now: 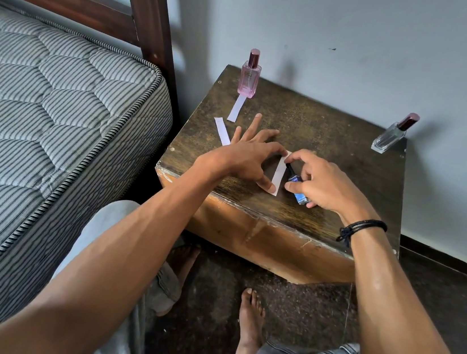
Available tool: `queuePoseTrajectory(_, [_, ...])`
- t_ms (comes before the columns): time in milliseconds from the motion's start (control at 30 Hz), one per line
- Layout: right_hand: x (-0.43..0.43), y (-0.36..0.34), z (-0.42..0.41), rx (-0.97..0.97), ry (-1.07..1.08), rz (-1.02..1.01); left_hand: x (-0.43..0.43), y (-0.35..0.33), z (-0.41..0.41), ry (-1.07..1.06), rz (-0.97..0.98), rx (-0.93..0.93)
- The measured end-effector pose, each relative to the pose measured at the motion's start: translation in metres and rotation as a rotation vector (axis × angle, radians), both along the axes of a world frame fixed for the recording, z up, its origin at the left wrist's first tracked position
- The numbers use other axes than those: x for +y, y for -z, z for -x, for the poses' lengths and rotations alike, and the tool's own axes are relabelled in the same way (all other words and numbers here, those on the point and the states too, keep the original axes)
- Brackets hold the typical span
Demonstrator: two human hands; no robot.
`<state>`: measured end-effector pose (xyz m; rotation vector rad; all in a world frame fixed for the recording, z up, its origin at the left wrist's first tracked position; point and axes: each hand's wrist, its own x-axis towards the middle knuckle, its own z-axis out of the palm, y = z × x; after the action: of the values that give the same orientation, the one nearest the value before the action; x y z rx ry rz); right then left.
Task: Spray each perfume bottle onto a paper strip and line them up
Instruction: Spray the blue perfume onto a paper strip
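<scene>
I see the left hand (pixel 247 155) spread wide, its straight thumb and forefinger pinning a white paper strip (pixel 279 172) near the front edge of the dark wooden tabletop (pixel 336 131). The right hand (pixel 320 182) curls round a small blue perfume bottle (pixel 296 185), tilted just beside that strip. A pink glass bottle (pixel 250 76) stands at the far left corner, and a clear glass bottle (pixel 389 136) at the far right.
</scene>
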<state>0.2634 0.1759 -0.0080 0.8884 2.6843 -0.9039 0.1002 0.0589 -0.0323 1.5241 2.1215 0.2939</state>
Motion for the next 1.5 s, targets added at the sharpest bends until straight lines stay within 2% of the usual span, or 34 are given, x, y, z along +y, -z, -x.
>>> queuePoseTrajectory(1000, [-0.0092,-0.0040,0.0004,0.006,-0.144,-0.114,0.0000,0.0007,0.0003,-0.004,0.001,-0.019])
queuePoseTrajectory(1500, [-0.0066,-0.0036,-0.0009,-0.009,-0.158,-0.077,-0.0005,-0.0002,0.0010,0.001,0.008,-0.008])
